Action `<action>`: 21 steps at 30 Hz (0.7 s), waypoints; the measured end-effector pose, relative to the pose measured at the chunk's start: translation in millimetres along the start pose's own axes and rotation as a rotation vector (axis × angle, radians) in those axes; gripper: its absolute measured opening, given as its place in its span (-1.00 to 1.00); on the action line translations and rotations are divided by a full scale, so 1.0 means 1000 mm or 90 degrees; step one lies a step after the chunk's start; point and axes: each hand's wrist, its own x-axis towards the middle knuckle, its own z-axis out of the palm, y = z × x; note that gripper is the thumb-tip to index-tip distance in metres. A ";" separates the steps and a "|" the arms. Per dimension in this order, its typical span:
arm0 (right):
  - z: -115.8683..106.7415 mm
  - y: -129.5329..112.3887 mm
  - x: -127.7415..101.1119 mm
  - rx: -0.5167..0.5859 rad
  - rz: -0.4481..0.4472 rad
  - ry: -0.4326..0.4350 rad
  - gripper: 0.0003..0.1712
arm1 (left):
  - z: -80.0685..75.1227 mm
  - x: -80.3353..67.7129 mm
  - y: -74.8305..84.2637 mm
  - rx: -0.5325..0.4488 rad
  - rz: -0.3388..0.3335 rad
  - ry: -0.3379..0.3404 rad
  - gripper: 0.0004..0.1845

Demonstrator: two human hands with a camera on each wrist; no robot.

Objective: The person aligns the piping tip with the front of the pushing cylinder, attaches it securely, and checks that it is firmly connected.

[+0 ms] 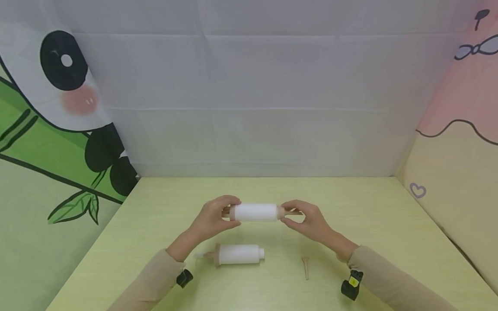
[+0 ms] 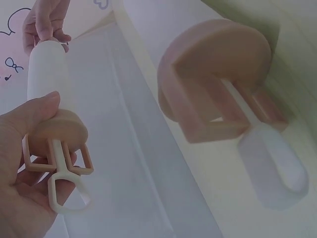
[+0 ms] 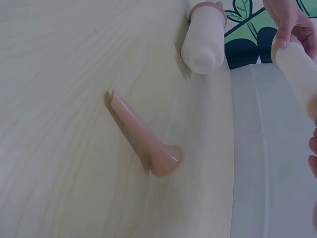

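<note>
— Right, start at the fingers: what is each hand doing?

— The left hand (image 1: 213,219) curls thumb and fingers round the pink collar end of the white syringe-like tube (image 1: 255,212); the right hand (image 1: 309,221) pinches the pink tip at the opposite end. Gripped at both ends, the tube stays level in the air above the middle of the surface (image 1: 389,224), probably so either end can be turned or pulled.

— And below them?

— A second tube (image 1: 238,254) lies on its side toward the near edge, plunger ring pointing left, so it can't topple. A loose pink nozzle (image 1: 305,266) lies flat to its right, apart from it.

— Any brand or writing?

— None readable on tubes or nozzle; the side panels carry only cartoon drawings.
</note>
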 end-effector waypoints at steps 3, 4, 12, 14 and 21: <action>-0.004 -0.013 0.005 0.011 0.020 0.004 -0.60 | 0.000 0.000 0.000 0.002 0.007 0.001 -0.53; -0.005 -0.017 0.007 0.012 0.024 0.006 -0.61 | 0.001 0.000 0.001 0.003 0.008 0.001 -0.53; -0.007 -0.026 0.010 0.008 0.031 0.013 -0.62 | -0.001 0.000 0.001 0.008 0.001 0.000 -0.53; -0.006 -0.025 0.009 0.009 0.036 0.012 -0.62 | 0.000 0.000 0.001 0.008 0.003 0.000 -0.53; 0.002 0.008 -0.005 -0.004 0.061 0.001 -0.59 | 0.001 -0.001 -0.001 -0.004 0.008 0.004 -0.53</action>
